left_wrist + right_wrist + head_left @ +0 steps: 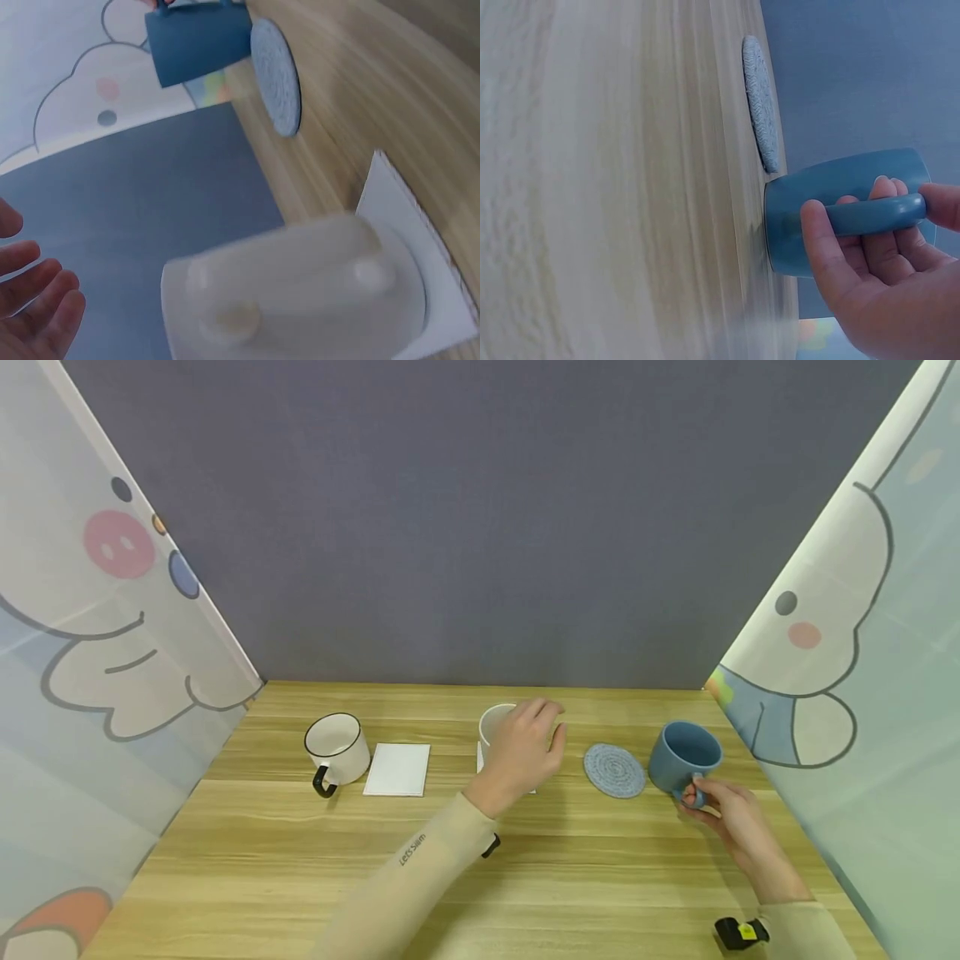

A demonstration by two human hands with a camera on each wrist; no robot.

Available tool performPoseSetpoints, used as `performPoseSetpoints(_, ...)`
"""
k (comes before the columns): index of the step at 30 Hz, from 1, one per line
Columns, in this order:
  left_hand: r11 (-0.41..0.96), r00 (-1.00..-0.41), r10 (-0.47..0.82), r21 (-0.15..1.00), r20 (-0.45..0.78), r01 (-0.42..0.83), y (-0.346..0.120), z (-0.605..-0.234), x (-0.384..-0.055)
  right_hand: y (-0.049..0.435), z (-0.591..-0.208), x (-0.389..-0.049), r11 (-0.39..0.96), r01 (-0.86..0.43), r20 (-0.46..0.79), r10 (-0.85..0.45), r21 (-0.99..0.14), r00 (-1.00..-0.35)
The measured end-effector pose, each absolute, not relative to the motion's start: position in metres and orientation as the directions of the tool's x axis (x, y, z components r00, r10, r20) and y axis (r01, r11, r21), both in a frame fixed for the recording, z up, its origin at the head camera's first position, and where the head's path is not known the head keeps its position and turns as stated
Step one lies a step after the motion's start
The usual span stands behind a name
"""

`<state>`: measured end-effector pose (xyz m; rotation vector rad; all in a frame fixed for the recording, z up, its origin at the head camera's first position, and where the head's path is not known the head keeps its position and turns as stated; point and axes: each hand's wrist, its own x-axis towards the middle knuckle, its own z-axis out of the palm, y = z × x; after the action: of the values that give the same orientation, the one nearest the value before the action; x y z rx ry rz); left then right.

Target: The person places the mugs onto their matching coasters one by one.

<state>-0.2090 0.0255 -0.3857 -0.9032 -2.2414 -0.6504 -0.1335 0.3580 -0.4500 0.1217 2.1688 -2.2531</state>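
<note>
A blue mug (678, 763) is at the right of the table, just right of a round grey-blue woven coaster (615, 770). My right hand (731, 818) grips its handle, fingers curled through the loop in the right wrist view. A white mug (292, 292) stands on a white square coaster (397, 217) in the middle. My left hand (521, 752) hovers over this mug in the head view and hides much of it. In the left wrist view its loosely bent fingers (45, 300) are apart from the mug and hold nothing.
To the left stands a white mug with a black rim and black handle (337, 750). Another white square coaster (397, 769) lies beside it on the wooden table (247, 860). A grey panel (480, 527) closes off the back, and cartoon-printed sheets (862, 610) line both sides.
</note>
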Motion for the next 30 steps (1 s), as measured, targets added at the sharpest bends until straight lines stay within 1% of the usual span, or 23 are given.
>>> performPoseSetpoints(10,0.669,-0.585,0.477,0.16,0.656,0.726,0.056,-0.392,-0.207,0.357,-0.45,-0.135,-0.051,0.077,-0.081,0.076,-0.996,-0.994)
performPoseSetpoints(13,0.675,-0.6,0.499,0.154,0.625,0.722,0.063,-0.395,-0.207,0.356,-0.45,-0.135,-0.05,0.075,-0.079,0.078,-0.996,-0.994)
performPoseSetpoints(20,0.69,-0.664,0.546,0.175,0.51,0.702,0.079,-0.405,-0.208,0.356,-0.45,-0.136,-0.048,0.072,-0.075,0.08,-0.996,-0.994)
performPoseSetpoints(26,0.703,-0.687,0.577,0.16,0.441,0.693,0.091,-0.412,-0.212,0.356,-0.449,-0.135,-0.034,0.075,-0.078,0.084,-0.997,-0.993)
performPoseSetpoints(30,0.718,-0.713,0.584,0.163,0.387,0.677,0.097,-0.419,-0.214,0.356,-0.448,-0.135,-0.03,0.083,-0.086,0.084,-0.996,-0.993)
